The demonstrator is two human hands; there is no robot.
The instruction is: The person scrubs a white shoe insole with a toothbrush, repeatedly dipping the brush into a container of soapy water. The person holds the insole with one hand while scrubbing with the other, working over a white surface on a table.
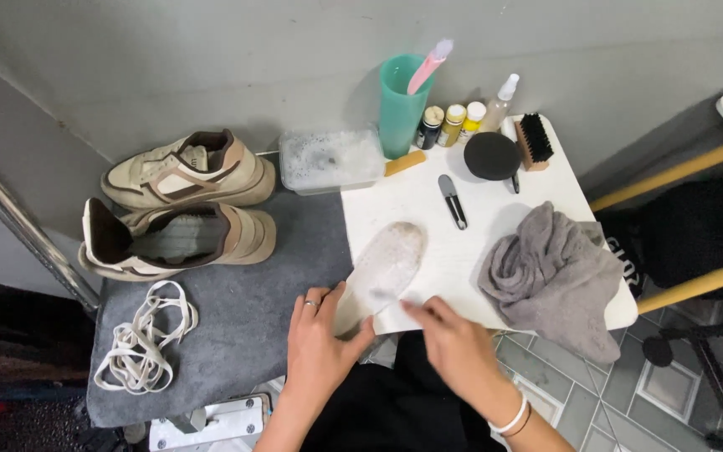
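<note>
The person's left hand (pixel 318 341) grips the near end of a white insole (pixel 381 272), fingers curled under its heel and thumb along its side. The insole lies slanted across the front edge of a small white table (pixel 416 213), its toe end pointing away from the person and its heel end hanging off the table's edge. The right hand (pixel 453 343) sits just beside it, fingers stretched toward the middle of the insole; it is blurred, so whether it pinches something small or only presses its fingertips on the insole cannot be told. A white band circles the right wrist and a ring shows on the left hand.

On the table, to the right of the insole, lies a crumpled grey cloth (pixel 550 272). Farther back are a small dark tool with a grey handle (pixel 453 201), a round black sponge (pixel 492 155) and a wooden brush with black bristles (pixel 534 141). Along the wall stand a teal cup (pixel 400 105) holding a pink toothbrush (pixel 429 65), and a row of small bottles (pixel 453 124). A clear tub of soapy water (pixel 330 159) sits at the table's left corner.

To the left, a grey mat (pixel 244 318) carries two beige and brown sneakers (pixel 184 205) without laces, one behind the other, and a loose heap of white laces (pixel 146 339) nearer the person.
</note>
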